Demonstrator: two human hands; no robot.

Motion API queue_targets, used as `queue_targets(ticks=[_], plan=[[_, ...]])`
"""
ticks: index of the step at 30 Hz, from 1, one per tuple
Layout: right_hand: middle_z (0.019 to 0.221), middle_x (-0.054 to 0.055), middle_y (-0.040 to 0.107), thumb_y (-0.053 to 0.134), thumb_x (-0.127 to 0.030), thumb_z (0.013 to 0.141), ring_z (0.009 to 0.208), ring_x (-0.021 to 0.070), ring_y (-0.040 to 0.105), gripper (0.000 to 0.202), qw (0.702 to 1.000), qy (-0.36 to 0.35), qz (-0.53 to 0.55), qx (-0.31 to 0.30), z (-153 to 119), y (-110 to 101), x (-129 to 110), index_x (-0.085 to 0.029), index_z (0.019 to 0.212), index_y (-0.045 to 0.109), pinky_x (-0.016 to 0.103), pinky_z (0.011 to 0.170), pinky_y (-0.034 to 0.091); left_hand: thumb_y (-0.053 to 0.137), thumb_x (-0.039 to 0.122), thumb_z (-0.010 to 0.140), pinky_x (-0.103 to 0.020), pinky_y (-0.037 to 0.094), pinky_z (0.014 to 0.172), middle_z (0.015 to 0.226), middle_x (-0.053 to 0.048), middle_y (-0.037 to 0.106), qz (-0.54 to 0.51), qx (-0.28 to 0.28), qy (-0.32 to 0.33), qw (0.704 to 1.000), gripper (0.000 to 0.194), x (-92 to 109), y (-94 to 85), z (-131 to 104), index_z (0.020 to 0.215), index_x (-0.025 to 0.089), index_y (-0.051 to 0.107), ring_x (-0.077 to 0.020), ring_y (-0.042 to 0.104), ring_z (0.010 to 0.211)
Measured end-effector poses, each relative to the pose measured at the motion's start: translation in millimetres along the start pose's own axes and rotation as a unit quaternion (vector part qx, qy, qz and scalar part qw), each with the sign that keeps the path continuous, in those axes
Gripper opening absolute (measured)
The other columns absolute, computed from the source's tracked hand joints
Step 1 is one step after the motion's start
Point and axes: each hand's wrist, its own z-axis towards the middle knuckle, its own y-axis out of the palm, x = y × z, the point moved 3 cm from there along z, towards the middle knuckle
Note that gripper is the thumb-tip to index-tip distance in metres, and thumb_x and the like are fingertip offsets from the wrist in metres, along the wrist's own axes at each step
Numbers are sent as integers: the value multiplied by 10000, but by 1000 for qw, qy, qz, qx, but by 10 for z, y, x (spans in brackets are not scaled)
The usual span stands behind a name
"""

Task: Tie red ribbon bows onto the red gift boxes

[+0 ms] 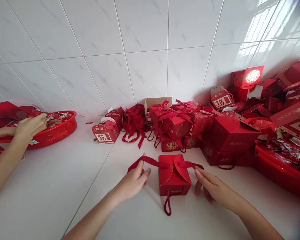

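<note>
Left hand (133, 180): partly open, fingers lightly gripping one side of the flat dark-red fabric ribbon (153, 161). Right hand (212, 186): thumb and fingertips pinching near the other end, remaining fingers curling loosely. Hands are sitting on opposite sides, presumably balancing any pull so the box isn't sliding.

Ribbon is running through the top of the small red cardboard box (173, 186) with curved flaps, probably helping hold them together. Box is standing upright on the white worktop (110, 206), between the hands; neither is visibly touching it. Twisted dark-red cord handle (168, 206) is hanging off the near side, likely leaving the top free.

Beyond: tangled red ribbon pile (135, 121) is lying within what looks like easy reach. Red boxes with ribbon bows (177, 125) are stacking up beside it, probably saving working space. Red plastic tub (280, 170) of wrapped items is sitting further right.
</note>
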Motion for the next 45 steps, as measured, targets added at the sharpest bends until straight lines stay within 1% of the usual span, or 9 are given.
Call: queue_targets(ticks=[3,7,14,18,22,25,29,34,45], plan=[[920,46,716,606,-591,796,707,172,644,396,974,-41,212,61,24,-7,-75,-250,978,687,274,604,514,570,285,829,-292,441,722,1029,-49,659,-274,5,3,962,333,35,-122,27,1156,247,519,-179,616,813],[892,1,726,768,-448,707,863,166,688,274,856,-108,485,144,44,-80,-156,-244,880,710,248,692,580,595,253,835,-270,494,649,991,-53,659,-538,47,-66,839,159,65,-183,-49,987,222,561,-187,663,853],[671,-32,711,839,-224,623,584,75,664,204,754,-107,597,252,84,-234,-71,-177,773,710,156,611,599,620,119,832,-199,499,475,649,2,626,-648,149,-160,729,64,-99,61,-79,806,166,585,-137,665,577],[631,-42,702,859,-182,547,554,74,661,260,737,-91,609,278,31,-257,69,-169,753,703,139,582,597,634,89,811,-196,509,482,692,-9,672,-638,154,-174,734,90,-156,160,-104,835,173,612,-135,674,581],[621,-41,698,872,-194,515,549,91,669,292,746,-142,568,318,-68,-324,32,-171,744,693,173,576,606,682,231,795,-226,509,522,638,-13,659,-590,172,-61,787,130,-84,65,-128,705,178,605,-179,682,661],[658,-42,701,854,-187,562,547,99,673,267,759,-221,502,351,-160,-373,-139,-179,773,691,214,590,615,708,388,765,-246,502,562,612,-41,650,-498,214,59,838,278,42,-87,-160,634,157,630,-200,661,699],[687,-31,688,793,-249,691,559,115,666,147,781,-311,399,367,-253,-386,-454,-181,740,671,261,580,609,742,373,738,-246,488,588,787,-39,700,-398,292,150,857,232,278,-325,-198,847,169,728,-164,606,714],[745,-14,681,751,-310,755,657,139,651,134,820,-372,245,360,-305,-385,-955,-212,819,686,278,621,583,681,397,800,-262,480,630,913,-56,715,-305,275,238,880,240,710,-582,-175,891,185,747,-167,603,757],[643,-11,643,709,-406,789,578,126,596,221,883,-424,113,166,-256,-225,-1906,-212,686,692,249,541,501,662,417,814,-274,497,686,808,-36,716,-153,268,329,893,258,1404,-747,-278,911,202,766,-202,644,835]])
